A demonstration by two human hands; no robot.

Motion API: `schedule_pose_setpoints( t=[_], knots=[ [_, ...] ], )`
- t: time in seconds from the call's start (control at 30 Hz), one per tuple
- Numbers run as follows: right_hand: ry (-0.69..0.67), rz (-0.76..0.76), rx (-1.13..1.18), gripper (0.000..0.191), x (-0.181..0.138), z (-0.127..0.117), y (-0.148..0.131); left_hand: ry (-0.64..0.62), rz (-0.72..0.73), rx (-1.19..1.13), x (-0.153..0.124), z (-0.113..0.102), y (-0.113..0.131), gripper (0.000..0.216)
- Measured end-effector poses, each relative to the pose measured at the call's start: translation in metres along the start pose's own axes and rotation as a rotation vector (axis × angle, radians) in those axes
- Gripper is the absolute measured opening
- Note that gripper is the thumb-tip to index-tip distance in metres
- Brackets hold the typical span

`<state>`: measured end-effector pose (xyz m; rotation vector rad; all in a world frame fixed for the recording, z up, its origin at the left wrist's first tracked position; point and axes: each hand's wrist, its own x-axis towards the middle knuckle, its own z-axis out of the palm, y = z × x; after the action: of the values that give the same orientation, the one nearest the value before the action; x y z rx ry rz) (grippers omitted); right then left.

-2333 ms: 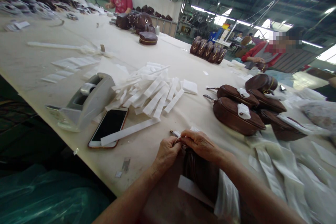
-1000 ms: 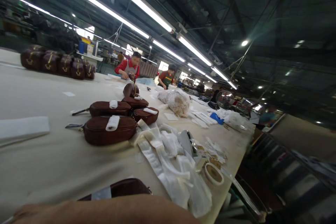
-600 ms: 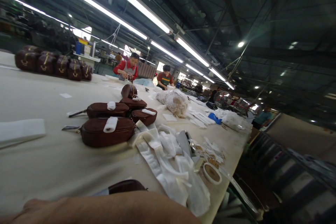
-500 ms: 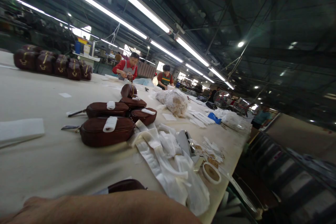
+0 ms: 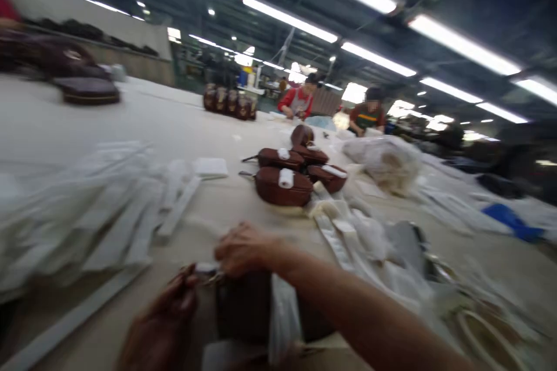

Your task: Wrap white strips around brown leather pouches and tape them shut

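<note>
A dark brown bag (image 5: 243, 310) stands in front of me at the bottom of the view, with a white wrap (image 5: 284, 313) round its middle. A short strap with pale wrapping and a metal clasp (image 5: 208, 271) sticks out from its left end. My left hand (image 5: 161, 316) is closed on the outer end of that strap, its fingers blurred. Over the bag's upper left corner, my right hand (image 5: 246, 249) has its fingers curled by the clasp; what they grip is hidden. My right forearm crosses the bag and covers part of it.
Several brown bags (image 5: 282, 186) with white wraps stand further up the table. White strips (image 5: 108, 220) lie in a heap on the left, and white wrapping (image 5: 369, 243) on the right. A plastic-covered bundle (image 5: 387, 162) lies beyond. Two co-workers (image 5: 300, 98) work at the far side.
The view has swung left and down, so the scene has shifted right. Both my hands and the bag's strap now show; earlier mostly one forearm was visible, across the bottom.
</note>
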<state>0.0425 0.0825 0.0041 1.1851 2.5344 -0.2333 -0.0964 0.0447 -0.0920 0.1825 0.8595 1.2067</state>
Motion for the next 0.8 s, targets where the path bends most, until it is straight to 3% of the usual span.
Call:
schedule_pose_setpoints(
  t=[0.07, 0.37, 0.43, 0.57, 0.63, 0.7, 0.8],
  knots=[
    [0.034, 0.029, 0.044, 0.026, -0.001, 0.003, 0.008, 0.038, -0.025, -0.066, -0.011, -0.011, 0.010, 0.021],
    [0.085, 0.071, 0.201, 0.021, 0.004, 0.017, 0.034, -0.108, -0.004, -0.102, -0.010, -0.006, 0.008, 0.019],
    [0.071, 0.116, 0.362, 0.023, 0.006, 0.024, 0.041, -0.120, 0.014, -0.092, -0.010, -0.006, 0.007, 0.022],
    [0.065, 0.160, 0.993, 0.027, 0.008, 0.038, 0.054, -0.116, 0.099, -0.064, -0.010, -0.005, 0.005, 0.027],
    [0.113, 0.150, 1.196, 0.027, 0.010, 0.041, 0.056, -0.118, 0.128, -0.047, -0.009, -0.006, 0.005, 0.031],
    [0.162, 0.141, 1.320, 0.027, 0.012, 0.042, 0.052, -0.105, 0.149, 0.003, -0.009, -0.007, 0.007, 0.033],
    [0.239, 0.124, 1.317, 0.019, 0.012, 0.035, 0.031, -0.040, 0.205, 0.136, -0.017, -0.005, 0.008, 0.036]
  ],
)
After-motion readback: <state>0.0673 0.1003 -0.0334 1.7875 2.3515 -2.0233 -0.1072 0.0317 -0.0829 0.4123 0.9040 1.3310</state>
